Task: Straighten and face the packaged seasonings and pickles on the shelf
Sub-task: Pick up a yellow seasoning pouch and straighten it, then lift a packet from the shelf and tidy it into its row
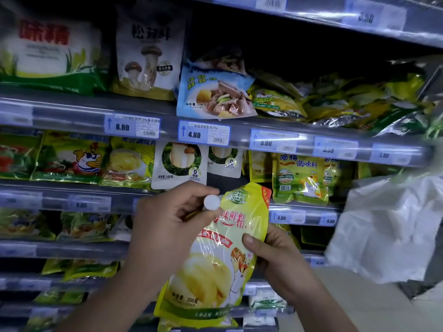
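Observation:
I hold a yellow spouted seasoning pouch (215, 264) in front of the shelves, its printed face toward me and tilted a little. My left hand (165, 226) pinches the white round cap at its upper left corner. My right hand (271, 255) grips the pouch's right edge, thumb on the front. Behind it, the shelf row holds white mushroom seasoning packs (179, 164) and yellow chicken-essence bags (299, 180). On the shelf above, a blue soup-base pack (213, 92) leans over the edge, next to a loose heap of yellow packets (347, 101).
Large white seasoning bag (52, 46) and a mushroom pouch (149, 51) stand at upper left. Price rails (203, 133) run along each shelf edge. A white plastic bag (388, 226) hangs at the right. Lower shelves hold more green and yellow packets (79, 226).

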### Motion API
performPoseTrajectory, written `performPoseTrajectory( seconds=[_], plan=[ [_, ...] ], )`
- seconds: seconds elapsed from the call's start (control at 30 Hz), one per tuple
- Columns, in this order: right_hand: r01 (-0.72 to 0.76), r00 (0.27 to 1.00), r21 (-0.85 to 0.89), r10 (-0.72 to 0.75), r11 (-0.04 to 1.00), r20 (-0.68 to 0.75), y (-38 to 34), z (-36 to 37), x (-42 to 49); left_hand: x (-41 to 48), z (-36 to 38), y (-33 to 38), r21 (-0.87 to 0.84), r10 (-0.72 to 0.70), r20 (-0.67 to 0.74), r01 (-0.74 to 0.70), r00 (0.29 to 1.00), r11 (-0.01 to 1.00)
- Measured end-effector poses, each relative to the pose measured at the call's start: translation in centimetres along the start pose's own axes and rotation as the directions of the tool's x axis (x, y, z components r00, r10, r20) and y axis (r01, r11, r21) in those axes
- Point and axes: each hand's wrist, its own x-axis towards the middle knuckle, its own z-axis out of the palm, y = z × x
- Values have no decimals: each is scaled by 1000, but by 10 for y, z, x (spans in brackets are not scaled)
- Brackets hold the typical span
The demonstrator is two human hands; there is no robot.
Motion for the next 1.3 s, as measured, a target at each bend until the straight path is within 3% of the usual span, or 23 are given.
performPoseTrajectory(
  seconds=[0.13, 0.27, 0.4, 0.47, 0.53, 0.63, 0.7, 0.93, 1.0, 1.17, 1.3],
  plan=[
    [-31, 997, -59, 35, 998, 75, 8, -8, 0, 5, 8, 0, -52, -45, -19, 44, 999, 998],
    [-50, 996, -199, 65, 979, 69, 18, -18, -1, 20, 8, -17, -137, -224, 59, 230, 973, 964],
    [-36, 999, -259, 32, 965, -21, 11, -38, 0, 28, 17, -37, -384, -446, 155, 469, 882, 795],
    [-25, 998, -285, 10, 958, -54, 5, -48, 4, 32, 24, -45, -417, -508, 121, 508, 853, 754],
    [10, 995, -314, -41, 949, -93, -3, -51, 8, 32, 29, -53, -272, -491, 152, 514, 858, 813],
    [63, 977, -330, -126, 942, -171, -15, -54, 22, 25, 40, -58, 32, -463, 319, 479, 827, 878],
    [93, 957, -329, -176, 940, -232, -24, -56, 36, 25, 52, -58, 133, -434, 320, 414, 842, 901],
    [121, 945, -485, -250, 866, -211, -58, -68, 85, 68, 88, -58, 162, -298, 32, 289, 954, 943],
    [119, 927, -592, -302, 797, -221, -64, -66, 96, 79, 97, -63, 188, -245, -16, 243, 969, 952],
    [94, 878, -752, -411, 652, -246, -60, -65, 117, 97, 114, -72, 324, -177, -39, 181, 983, 929],
    [59, 866, -783, -421, 620, -268, -57, -68, 119, 95, 122, -78, 404, -143, -9, 134, 990, 905]
  ],
)
